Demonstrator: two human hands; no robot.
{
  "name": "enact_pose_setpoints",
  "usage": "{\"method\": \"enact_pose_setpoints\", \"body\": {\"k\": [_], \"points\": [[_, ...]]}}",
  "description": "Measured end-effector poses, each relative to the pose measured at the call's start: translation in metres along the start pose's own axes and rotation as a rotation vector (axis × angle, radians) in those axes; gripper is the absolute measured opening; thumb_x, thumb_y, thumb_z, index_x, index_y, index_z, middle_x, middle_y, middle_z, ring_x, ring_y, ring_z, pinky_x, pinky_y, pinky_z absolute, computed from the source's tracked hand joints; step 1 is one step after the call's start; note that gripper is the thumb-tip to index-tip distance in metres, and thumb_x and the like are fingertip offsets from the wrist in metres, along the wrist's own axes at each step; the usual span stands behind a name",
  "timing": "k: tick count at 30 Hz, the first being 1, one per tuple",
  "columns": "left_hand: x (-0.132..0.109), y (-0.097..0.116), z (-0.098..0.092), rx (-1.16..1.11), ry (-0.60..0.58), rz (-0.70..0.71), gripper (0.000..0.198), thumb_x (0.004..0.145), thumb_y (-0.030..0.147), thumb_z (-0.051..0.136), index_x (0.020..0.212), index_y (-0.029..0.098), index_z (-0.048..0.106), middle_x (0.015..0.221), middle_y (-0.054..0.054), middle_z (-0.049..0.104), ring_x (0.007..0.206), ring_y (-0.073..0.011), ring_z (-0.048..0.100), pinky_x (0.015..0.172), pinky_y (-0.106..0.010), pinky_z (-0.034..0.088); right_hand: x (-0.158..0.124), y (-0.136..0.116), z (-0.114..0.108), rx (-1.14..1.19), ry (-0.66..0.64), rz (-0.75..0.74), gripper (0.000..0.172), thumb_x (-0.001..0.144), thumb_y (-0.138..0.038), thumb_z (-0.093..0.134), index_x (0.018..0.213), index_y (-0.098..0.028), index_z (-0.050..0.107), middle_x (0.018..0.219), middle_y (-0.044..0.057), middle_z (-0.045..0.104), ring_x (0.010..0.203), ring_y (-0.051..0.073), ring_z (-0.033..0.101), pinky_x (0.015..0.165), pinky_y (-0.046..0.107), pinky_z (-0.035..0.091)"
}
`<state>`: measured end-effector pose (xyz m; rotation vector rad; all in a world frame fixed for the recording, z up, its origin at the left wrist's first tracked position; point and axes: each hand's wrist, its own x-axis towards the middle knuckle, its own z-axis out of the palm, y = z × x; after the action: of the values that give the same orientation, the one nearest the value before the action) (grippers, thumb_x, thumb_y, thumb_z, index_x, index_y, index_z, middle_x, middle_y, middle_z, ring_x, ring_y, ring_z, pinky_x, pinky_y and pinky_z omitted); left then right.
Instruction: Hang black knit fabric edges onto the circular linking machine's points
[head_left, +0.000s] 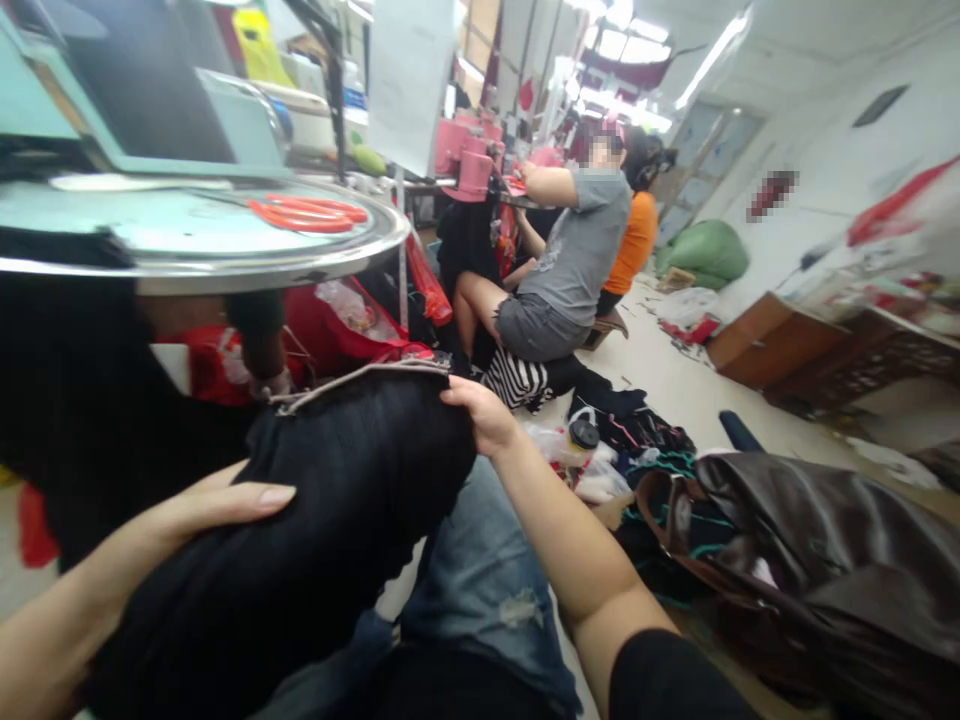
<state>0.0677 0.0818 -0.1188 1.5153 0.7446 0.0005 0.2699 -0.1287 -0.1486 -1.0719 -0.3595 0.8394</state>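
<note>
Head view: clock positions refer to the centre of the field, with 12 at the top. Black cloth (352, 480), the item in hand, lies at 8 o'clock, above the wearer's blue jeans (487, 550) and supported by both hands. Its far edge is bordered by a pale strip (409, 366); whether the strip is stitched to the cloth cannot be told.

Left hand (199, 510), 8 o'clock: thumb flat on the upper face of the black cloth; the remaining fingers are largely concealed by it. Grip: cloth held between thumb and fingers.

Right hand (484, 418), 6 o'clock, close to centre: thumb and fingers at the far right corner of the black cloth, beside the end of the pale strip. Grip: narrow, closed on the cloth corner.

Surroundings:
- 10 o'clock: round tabletop (187, 240) with a bright metal rim, carrying orange-handled scissors (307, 212).
- 12 o'clock: pink machine (474, 168).
- Between 1 and 2 o'clock: seated person in a grey shirt (581, 235), arm extended towards the pink machine.
- 2 o'clock: person in an orange top (636, 240); farther out, green sack (705, 250).
- 4 o'clock: dark-lidded cup (583, 432) near centre; farther out, brown bag (832, 540).
</note>
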Motion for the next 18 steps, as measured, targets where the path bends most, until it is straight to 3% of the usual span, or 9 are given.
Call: {"method": "enact_pose_setpoints", "body": {"k": [2,3,5,7,9,12,13,16,18], "points": [[-0.003,0.031,0.025,-0.028,-0.221,-0.22,0.09,0.04,0.046,0.09,0.123,0.019,0.071,0.08,-0.009,0.078,0.068,-0.0391,0.074,0.057,-0.048,0.064,0.016,-0.005,-0.014,-0.026,-0.012,0.016,0.023,0.069,-0.025,0.075,0.09,-0.018,0.07,0.079,-0.001,0.075,0.074,0.018,0.069,0.074,0.03,0.056],[-0.004,0.043,0.044,-0.056,-0.3,-0.242,0.092,0.042,0.044,0.092,0.127,0.018,0.068,0.084,-0.009,0.079,0.072,-0.0386,0.074,0.063,-0.049,0.065,0.021,-0.005,-0.023,-0.065,0.042,0.038,0.019,0.072,-0.025,0.076,0.089,-0.017,0.07,0.076,-0.001,0.074,0.072,0.017,0.068,0.074,0.03,0.056],[-0.004,0.056,0.09,-0.165,-0.484,-0.149,0.081,0.062,0.051,0.085,0.134,0.02,0.063,0.105,-0.012,0.077,0.089,-0.0378,0.075,0.076,-0.051,0.065,0.021,0.002,-0.048,-0.132,0.19,0.071,0.015,0.079,-0.028,0.074,0.088,-0.016,0.069,0.074,-0.002,0.072,0.071,0.015,0.068,0.076,0.03,0.055],[0.008,0.049,0.131,-0.183,-0.612,-0.086,0.077,0.07,0.06,0.077,0.134,0.02,0.062,0.121,-0.016,0.072,0.104,-0.0385,0.072,0.085,-0.053,0.062,0.004,0.013,-0.074,-0.154,0.316,0.061,0.022,0.088,-0.036,0.066,0.089,-0.015,0.069,0.075,-0.001,0.072,0.074,0.016,0.069,0.079,0.031,0.055],[0.035,0.025,0.155,-0.034,-0.542,0.028,0.08,0.068,0.059,0.078,0.135,0.02,0.061,0.132,-0.018,0.066,0.12,-0.0398,0.064,0.097,-0.059,0.055,-0.026,0.027,-0.097,-0.155,0.396,0.046,0.036,0.095,-0.047,0.054,0.089,-0.015,0.069,0.076,0.001,0.073,0.081,0.018,0.07,0.081,0.032,0.055],[0.086,-0.024,0.157,0.284,-0.138,0.366,0.095,0.056,0.05,0.086,0.139,0.014,0.056,0.145,-0.021,0.055,0.139,-0.0399,0.047,0.12,-0.057,0.033,-0.078,0.052,-0.121,-0.183,0.447,0.052,0.05,0.092,-0.062,0.049,0.087,-0.017,0.07,0.077,0.005,0.074,0.086,0.023,0.073,0.081,0.037,0.057],[0.1,-0.039,0.153,0.316,-0.086,0.319,0.101,0.057,0.049,0.086,0.143,0.012,0.05,0.147,-0.024,0.052,0.139,-0.0404,0.048,0.119,-0.056,0.034,-0.093,0.06,-0.124,-0.2,0.452,0.058,0.05,0.089,-0.064,0.053,0.087,-0.018,0.07,0.077,0.005,0.074,0.086,0.025,0.073,0.081,0.039,0.058],[0.114,-0.072,0.145,0.222,-0.277,0.096,0.095,0.066,0.054,0.081,0.144,0.013,0.046,0.143,-0.025,0.056,0.127,-0.0375,0.06,0.109,-0.051,0.049,-0.117,0.074,-0.124,-0.285,0.464,0.059,0.037,0.07,-0.049,0.079,0.09,-0.019,0.072,0.082,0.004,0.076,0.085,0.026,0.072,0.086,0.043,0.057],[0.105,-0.082,0.147,0.218,-0.307,0.106,0.091,0.062,0.054,0.084,0.138,0.015,0.051,0.136,-0.021,0.063,0.123,-0.0371,0.063,0.107,-0.05,0.051,-0.118,0.069,-0.115,-0.351,0.476,0.031,0.035,0.06,-0.029,0.086,0.092,-0.02,0.074,0.09,0.002,0.077,0.091,0.025,0.07,0.093,0.042,0.054]]}}
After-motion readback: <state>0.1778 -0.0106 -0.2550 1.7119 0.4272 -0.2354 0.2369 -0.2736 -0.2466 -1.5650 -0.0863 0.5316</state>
